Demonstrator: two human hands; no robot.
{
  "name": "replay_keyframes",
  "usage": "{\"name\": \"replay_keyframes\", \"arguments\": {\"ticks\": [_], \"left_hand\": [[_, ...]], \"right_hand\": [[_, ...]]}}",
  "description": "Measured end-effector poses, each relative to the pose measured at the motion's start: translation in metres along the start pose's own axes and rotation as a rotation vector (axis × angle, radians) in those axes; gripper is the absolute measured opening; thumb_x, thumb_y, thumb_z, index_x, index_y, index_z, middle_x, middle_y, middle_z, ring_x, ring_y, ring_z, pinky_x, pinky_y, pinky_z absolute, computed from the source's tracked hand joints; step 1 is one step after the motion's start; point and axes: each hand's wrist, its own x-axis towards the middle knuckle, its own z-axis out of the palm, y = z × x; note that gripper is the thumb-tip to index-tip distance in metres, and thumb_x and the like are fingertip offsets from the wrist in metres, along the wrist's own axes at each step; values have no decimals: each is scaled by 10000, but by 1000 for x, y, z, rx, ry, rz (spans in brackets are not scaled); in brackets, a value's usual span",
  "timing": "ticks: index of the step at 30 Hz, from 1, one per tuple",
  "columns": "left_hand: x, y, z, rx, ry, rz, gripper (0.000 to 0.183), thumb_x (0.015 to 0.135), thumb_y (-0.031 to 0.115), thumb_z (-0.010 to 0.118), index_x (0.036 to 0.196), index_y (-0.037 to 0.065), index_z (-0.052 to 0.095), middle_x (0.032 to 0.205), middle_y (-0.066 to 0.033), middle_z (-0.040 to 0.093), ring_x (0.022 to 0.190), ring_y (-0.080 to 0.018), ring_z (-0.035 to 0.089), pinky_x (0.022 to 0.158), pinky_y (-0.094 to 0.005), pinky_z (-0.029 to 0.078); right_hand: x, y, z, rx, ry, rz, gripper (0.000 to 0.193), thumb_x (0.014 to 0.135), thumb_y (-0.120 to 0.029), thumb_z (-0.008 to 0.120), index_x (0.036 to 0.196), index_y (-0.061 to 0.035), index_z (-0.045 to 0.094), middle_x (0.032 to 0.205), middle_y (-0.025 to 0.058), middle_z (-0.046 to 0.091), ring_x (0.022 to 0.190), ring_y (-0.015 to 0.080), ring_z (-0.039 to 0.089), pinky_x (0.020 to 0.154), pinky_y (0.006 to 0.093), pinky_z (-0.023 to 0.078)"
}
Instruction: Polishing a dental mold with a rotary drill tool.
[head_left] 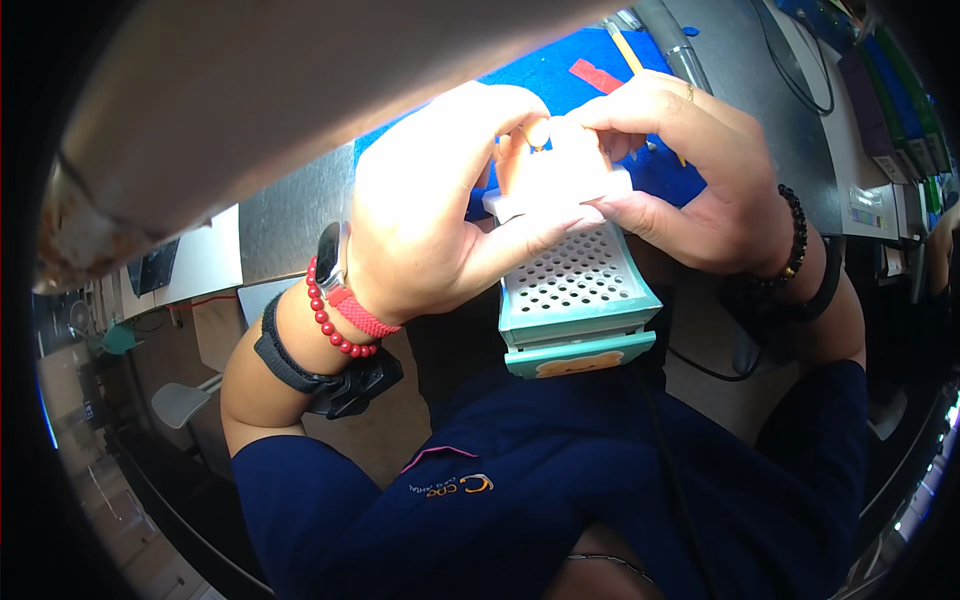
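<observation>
Between my two hands is a pale block-like piece (562, 172) with a white lower edge, so brightly lit that its detail is lost. My left hand (430, 200) is closed on its left side, the thumb along the near edge and the fingers curled behind. From the right, my right hand (690, 170) pinches it with the thumb at the near edge and the index finger on the far top. Just under the piece and nearer to me is a teal-edged box (575, 275) with a white perforated top. Its front panel carries a peach-coloured picture.
A blue mat (540, 68) lies beyond my hands, with a red strip (596, 76) and a yellow pencil-like stick (626, 48) on it. A grey tube (678, 48) runs behind. A large blurred pale form (250, 110) overhangs the upper left. Coloured binders (895, 105) stand far right.
</observation>
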Motion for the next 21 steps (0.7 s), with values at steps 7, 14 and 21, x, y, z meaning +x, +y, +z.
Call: {"name": "replay_keyframes", "arguments": {"ticks": [7,14,21], "left_hand": [[0,1,-1,-32,-8,-17,600,771,273,871,1205,-39,598,1004,-130,688,805,-190,645,720,-291,523],[2,2,-3,-28,-10,6,606,760,284,880,1204,-27,608,1026,-133,691,819,-188,645,725,-293,525],[1,2,-1,-54,-5,-12,588,759,263,878,1189,-31,606,1026,-126,675,825,-178,617,728,-289,508]], "right_hand": [[0,-1,1,6,9,16,406,757,-88,763,1127,24,641,915,124,662,810,234,655,755,322,523],[0,-1,0,6,3,13,398,757,-74,771,1122,21,641,927,127,667,806,227,657,738,320,526],[0,-1,1,7,13,18,375,766,-84,769,1103,20,642,938,130,672,801,224,661,734,318,526]]}}
